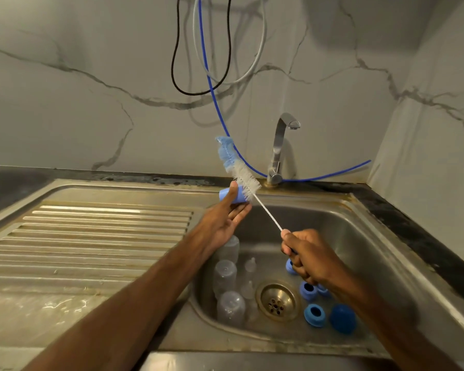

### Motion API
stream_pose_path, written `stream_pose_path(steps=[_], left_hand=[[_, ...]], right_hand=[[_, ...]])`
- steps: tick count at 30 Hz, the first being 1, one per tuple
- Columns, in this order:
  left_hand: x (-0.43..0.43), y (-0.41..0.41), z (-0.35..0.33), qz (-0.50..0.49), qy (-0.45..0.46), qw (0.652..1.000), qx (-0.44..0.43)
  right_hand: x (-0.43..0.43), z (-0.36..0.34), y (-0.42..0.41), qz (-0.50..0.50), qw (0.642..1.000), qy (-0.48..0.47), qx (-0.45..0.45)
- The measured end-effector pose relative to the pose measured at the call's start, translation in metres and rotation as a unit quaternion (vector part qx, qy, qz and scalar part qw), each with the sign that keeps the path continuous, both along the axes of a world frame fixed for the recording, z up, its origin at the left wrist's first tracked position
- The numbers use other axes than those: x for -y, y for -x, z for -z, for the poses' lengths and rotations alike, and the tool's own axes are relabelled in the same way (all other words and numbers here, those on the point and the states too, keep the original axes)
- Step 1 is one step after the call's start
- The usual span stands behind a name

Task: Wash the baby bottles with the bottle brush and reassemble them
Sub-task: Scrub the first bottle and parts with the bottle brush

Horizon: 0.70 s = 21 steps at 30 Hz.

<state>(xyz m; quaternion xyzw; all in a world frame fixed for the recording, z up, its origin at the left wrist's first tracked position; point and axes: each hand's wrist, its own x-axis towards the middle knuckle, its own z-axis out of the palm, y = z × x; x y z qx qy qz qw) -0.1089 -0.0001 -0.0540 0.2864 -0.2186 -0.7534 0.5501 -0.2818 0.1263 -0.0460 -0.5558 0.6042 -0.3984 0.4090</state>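
Nearest me, the sink (pixel 359 236) holds the waiting parts. Clear bottles (pixel 225 274) lie along its left wall with teats (pixel 250 266) beside them, and blue rings (pixel 314 314) and a blue dome (pixel 343 318) lie right of the drain (pixel 276 299). Above these my right grip (pixel 306 257) is closed round the handle of the brush (pixel 243 178), whose shaft runs up and left, away from me. Farther out, over the sink's back rim, my left grip (pixel 225 218) pinches a pale blue cap (pixel 224 195), thumb on top and fingers beneath, its long axis lying left to right. The white bristles sit at the cap's right end, touching or just beside it, and the head points up past it. I judge the brush must draw back and level with that axis to enter. The tap (pixel 281 148) stands behind.
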Motion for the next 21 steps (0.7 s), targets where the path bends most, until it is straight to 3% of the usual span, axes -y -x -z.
stream_pose_path(steps=[4,10,13,16,18,21], left_hand=[[-0.007,0.005,-0.008,0.009,0.005,1.000,-0.020],[0.005,-0.017,-0.002,-0.100,0.005,0.994,-0.051],[-0.005,-0.005,-0.004,-0.057,-0.001,0.996,-0.063],[-0.015,0.014,-0.004,-0.009,0.017,1.000,-0.016],[-0.013,0.014,-0.004,-0.034,0.028,0.999,0.009],[0.000,-0.007,-0.001,-0.114,0.000,0.993,-0.021]], right_hand=[[0.002,0.002,-0.004,0.011,1.000,0.006,0.013],[-0.004,0.002,-0.005,-0.031,0.999,-0.033,0.005],[0.000,0.000,-0.009,-0.010,1.000,-0.017,0.017],[0.003,-0.004,-0.010,0.023,0.998,-0.009,0.059],[0.000,-0.004,-0.009,0.011,0.997,-0.026,0.067],[-0.007,0.000,-0.011,-0.033,0.996,-0.059,0.052]])
